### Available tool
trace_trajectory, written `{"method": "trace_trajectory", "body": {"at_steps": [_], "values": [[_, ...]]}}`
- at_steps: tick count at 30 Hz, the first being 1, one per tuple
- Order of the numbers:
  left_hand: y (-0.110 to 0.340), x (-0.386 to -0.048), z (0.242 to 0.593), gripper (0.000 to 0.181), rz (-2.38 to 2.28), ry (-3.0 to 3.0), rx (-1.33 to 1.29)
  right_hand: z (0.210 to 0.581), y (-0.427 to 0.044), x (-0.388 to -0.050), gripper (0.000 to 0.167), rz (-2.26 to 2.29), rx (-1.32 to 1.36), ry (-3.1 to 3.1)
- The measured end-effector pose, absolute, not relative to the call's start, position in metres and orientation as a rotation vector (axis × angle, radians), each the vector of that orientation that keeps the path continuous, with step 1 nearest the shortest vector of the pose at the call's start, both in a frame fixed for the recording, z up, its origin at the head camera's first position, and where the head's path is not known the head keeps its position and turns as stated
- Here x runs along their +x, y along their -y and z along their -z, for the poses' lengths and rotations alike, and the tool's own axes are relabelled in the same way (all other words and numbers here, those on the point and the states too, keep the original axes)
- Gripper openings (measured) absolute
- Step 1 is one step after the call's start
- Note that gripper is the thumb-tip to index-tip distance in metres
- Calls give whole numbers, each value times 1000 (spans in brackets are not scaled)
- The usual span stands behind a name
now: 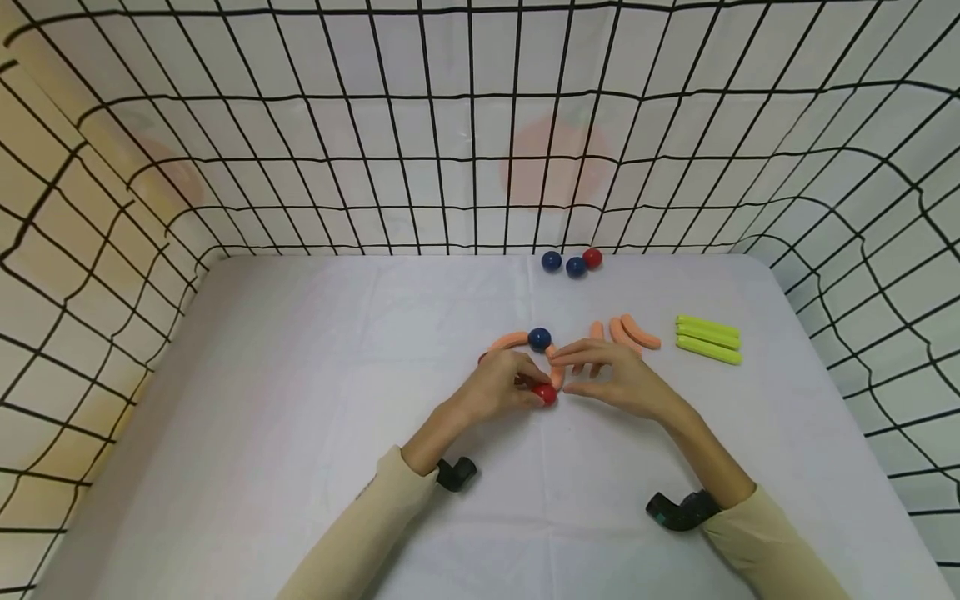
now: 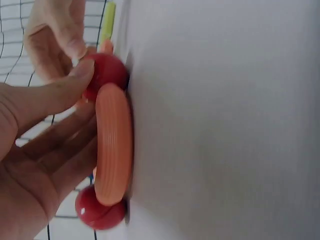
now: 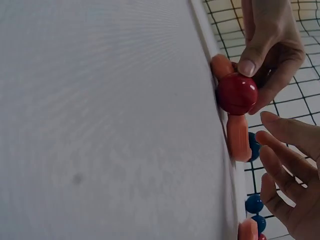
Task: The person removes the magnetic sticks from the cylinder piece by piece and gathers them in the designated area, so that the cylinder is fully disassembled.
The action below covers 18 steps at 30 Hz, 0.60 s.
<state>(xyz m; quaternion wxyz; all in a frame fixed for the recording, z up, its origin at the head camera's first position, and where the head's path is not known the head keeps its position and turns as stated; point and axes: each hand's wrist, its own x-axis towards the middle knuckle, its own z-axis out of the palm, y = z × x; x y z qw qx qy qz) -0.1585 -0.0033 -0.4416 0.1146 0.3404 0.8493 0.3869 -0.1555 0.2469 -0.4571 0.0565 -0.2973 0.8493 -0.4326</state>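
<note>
My left hand (image 1: 504, 385) pinches a shiny red ball (image 1: 544, 393) between thumb and fingers, down on the white cloth. In the left wrist view a curved orange stick (image 2: 114, 145) joins this ball to a second red ball (image 2: 101, 207), mostly hidden by my hand in the head view. Another orange stick (image 3: 239, 137) runs from the held ball toward a blue ball (image 1: 539, 338). From there a further orange stick (image 1: 509, 340) curves left, so the pieces form a loop. My right hand (image 1: 617, 379), fingers loosely bent and apart, hovers just right of the ball and holds nothing.
Several loose orange sticks (image 1: 640, 332) lie beyond my right hand, partly covered by it. Yellow-green sticks (image 1: 708, 339) lie farther right. Two blue balls (image 1: 551, 262) and a red ball (image 1: 592, 258) sit at the table's far edge. Black wire mesh (image 1: 472, 158) surrounds the back and sides.
</note>
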Motion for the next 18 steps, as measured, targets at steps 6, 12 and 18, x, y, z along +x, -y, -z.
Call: {"method": "trace_trajectory", "body": {"at_steps": [6,12,18], "values": [[21,-165,442,23,-1097,-2439,1120,461,-232,-161,35,1280,-951,-2551],[32,-164,442,24,-1093,-2438,1093,464,-222,-165,26,1217,-956,-2541],[28,-157,445,27,-1095,-2549,1128,471,-217,-166,18,1301,-988,-2464]]}}
